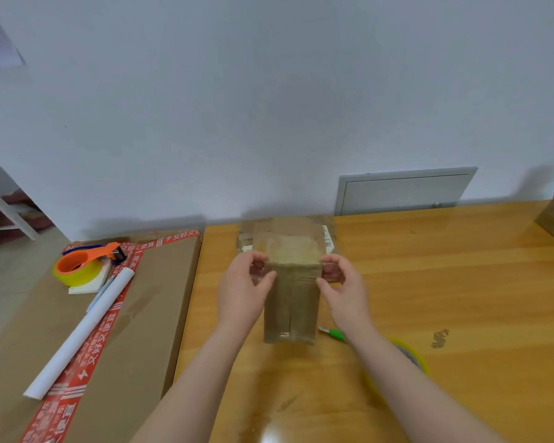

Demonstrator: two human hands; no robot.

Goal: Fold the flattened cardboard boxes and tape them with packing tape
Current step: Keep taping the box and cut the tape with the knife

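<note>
You've got the wooden table [445, 298] spread out in front of you, and against its left edge lies a big flat carton [160, 314] striped with red printed tape. Dead centre over the table is the small cardboard box [290, 302], its near face glossy with clear tape, its far end up between your hands; whether its near end rests on the wood, you can't tell from here. Your left hand [243, 289] grips the box's left upper corner, fingers curled behind and thumb pressed on the front. Your right hand [343, 289] mirrors it on the right corner, fingers curled round the edge. Just behind the box, flattened cardboard [301, 225] lies by the wall. Over on the carton, a long white paper roll [84, 330] lies on the diagonal, with an orange tape dispenser [80, 266] loaded with yellow tape at its far end. A yellow tape roll [419, 359] peeks out beside your right forearm, and a green-handled cutter [335, 333] lies just right of the box.
</note>
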